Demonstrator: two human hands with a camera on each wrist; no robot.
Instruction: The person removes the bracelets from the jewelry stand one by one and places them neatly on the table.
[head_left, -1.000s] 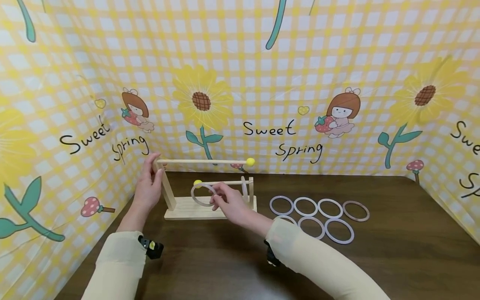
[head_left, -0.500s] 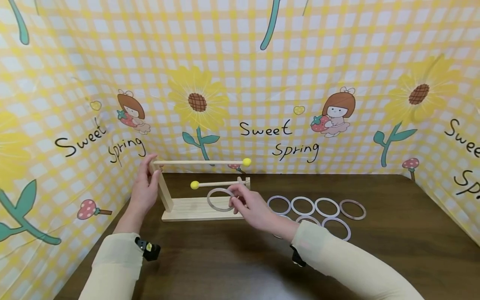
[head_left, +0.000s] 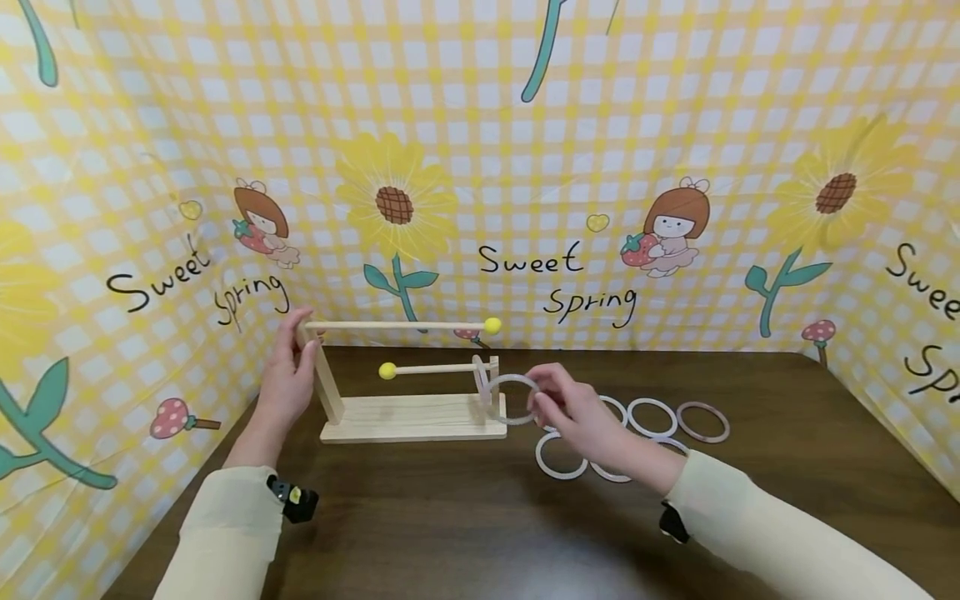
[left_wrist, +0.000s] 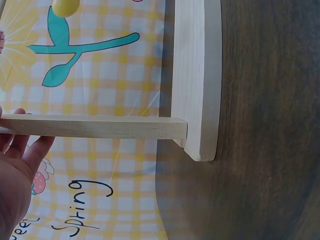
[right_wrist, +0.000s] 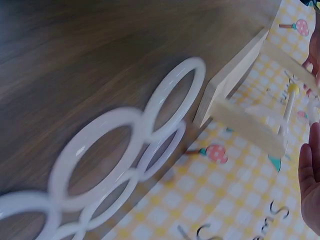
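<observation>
A pale wooden stand [head_left: 412,418] has a post at each end. Its upper rod [head_left: 397,326] and lower rod [head_left: 438,369] point opposite ways, each tipped with a yellow ball. Around the lower rod, close by the right post, hangs a pale ring [head_left: 480,379]. My left hand [head_left: 288,375] grips the top of the left post between thumb and fingers; the left wrist view shows that post [left_wrist: 100,126] crossing the fingers. My right hand [head_left: 573,412] pinches another pale ring [head_left: 513,377] by its right side, off the stand's right end, overlapping the right post in the head view.
Several flat rings [head_left: 562,477] lie in two rows on the dark wood table [head_left: 450,517], right of the stand, partly behind the right hand. One ring [head_left: 703,440] at the far right is pinkish-brown. A yellow checked cloth [head_left: 525,167] surrounds the table.
My right hand has carried the ring rightward, from near the lower rod's yellow ball to beyond the stand's right end. The left hand stays on the post.
</observation>
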